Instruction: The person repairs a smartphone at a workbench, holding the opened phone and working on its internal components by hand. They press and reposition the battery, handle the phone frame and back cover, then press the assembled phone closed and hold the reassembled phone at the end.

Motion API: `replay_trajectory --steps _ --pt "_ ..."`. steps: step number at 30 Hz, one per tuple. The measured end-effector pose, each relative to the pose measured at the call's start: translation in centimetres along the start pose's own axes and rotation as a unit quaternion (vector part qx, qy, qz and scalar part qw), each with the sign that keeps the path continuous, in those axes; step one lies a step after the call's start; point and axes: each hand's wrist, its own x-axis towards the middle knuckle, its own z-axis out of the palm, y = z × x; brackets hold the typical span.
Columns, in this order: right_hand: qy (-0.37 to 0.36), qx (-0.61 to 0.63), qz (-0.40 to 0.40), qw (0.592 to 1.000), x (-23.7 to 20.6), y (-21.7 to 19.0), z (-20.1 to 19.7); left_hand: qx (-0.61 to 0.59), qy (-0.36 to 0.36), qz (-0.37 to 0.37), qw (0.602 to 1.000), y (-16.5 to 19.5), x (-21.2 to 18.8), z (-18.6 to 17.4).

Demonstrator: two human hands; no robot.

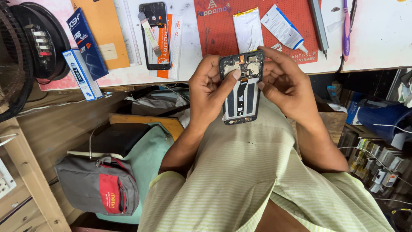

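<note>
I hold an opened phone [241, 92] with its back cover off, upright over my lap, its bare circuit board and empty battery bay facing me. My left hand [208, 88] grips its left edge, thumb pressing on the board near the top. My right hand [285, 79] holds the right edge, with the index finger curled over the top corner. A silver battery pouch [248, 29] lies on the red mat [219, 30] just beyond the phone. A white glue tube [283, 28] lies to its right.
A black phone frame [156, 36] rests on the white bench top, with small boxes [83, 73] and an orange folder [103, 30] to its left. A fan [17, 56] stands far left. A grey and red bag [101, 184] sits below. Parts bins [377, 163] are at right.
</note>
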Motion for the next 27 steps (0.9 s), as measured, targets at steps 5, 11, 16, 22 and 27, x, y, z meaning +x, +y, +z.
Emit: replay_trajectory --steps 5,11,16,22,27 --pt "0.008 -0.013 -0.008 1.0 0.0 0.3 -0.1 -0.002 0.001 -0.002 1.0 0.0 -0.1 0.1" --pt "0.044 -0.018 -0.012 0.999 -0.3 0.8 0.0 0.004 -0.002 0.001 1.0 0.1 -0.4 0.4" --pt "0.048 0.007 -0.012 0.999 -0.5 1.5 -0.2 0.003 -0.002 0.004 1.0 0.1 -0.4 0.5" --pt "0.044 0.041 -0.005 0.998 -0.5 1.9 -0.8 0.008 -0.005 0.003 1.0 0.3 -0.3 0.4" --pt "0.032 -0.007 -0.017 0.999 -0.8 1.4 -0.6 0.006 0.0 0.004 1.0 0.3 -0.3 0.5"
